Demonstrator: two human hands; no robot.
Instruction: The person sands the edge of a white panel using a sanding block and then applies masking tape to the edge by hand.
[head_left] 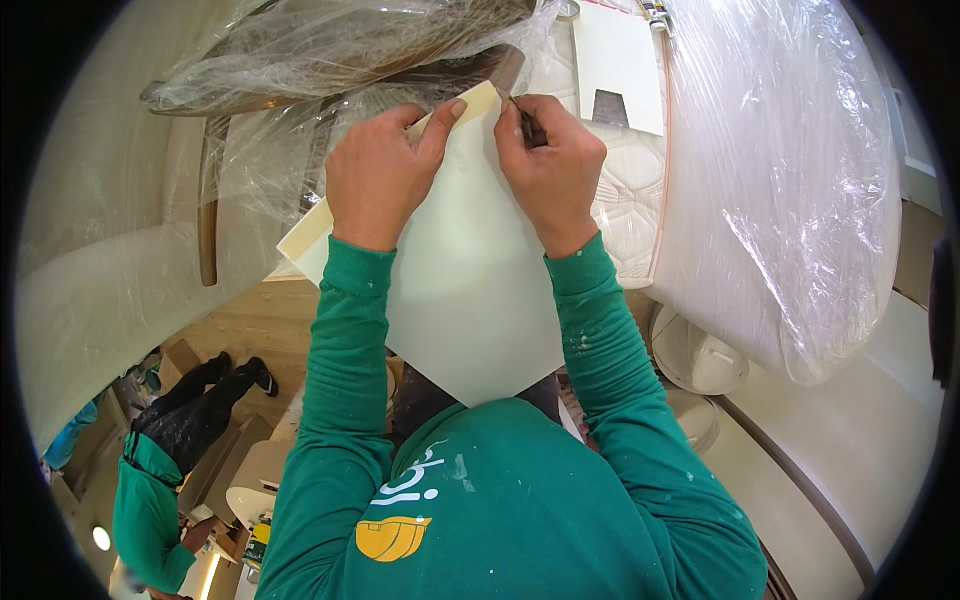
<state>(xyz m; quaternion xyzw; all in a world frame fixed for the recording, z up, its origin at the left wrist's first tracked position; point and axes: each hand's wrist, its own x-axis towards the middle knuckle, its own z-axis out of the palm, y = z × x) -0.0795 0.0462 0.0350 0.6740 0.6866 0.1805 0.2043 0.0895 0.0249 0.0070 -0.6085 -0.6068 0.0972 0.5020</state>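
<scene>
A large pale white sheet [472, 290] hangs down in front of my chest, one corner pointing at me. Along its upper left edge runs a cream-coloured strip [306, 232], which looks like a folded-over band. My left hand [375, 175] is closed on that strip, thumb on top. At the sheet's far corner my right hand [552, 155] is pinched around a small thin dark tool [516, 100], mostly hidden by the fingers. The fingertips of this hand touch the sheet's edge.
Plastic-wrapped dark wooden furniture [340, 60] stands at the far left. A white quilted surface [630, 215] bears a white panel [618, 65] with a dark cut-out. Plastic film covers a bulky form [780, 190] at right, near a lidded white bucket [700, 350]. Another person [150, 490] works lower left.
</scene>
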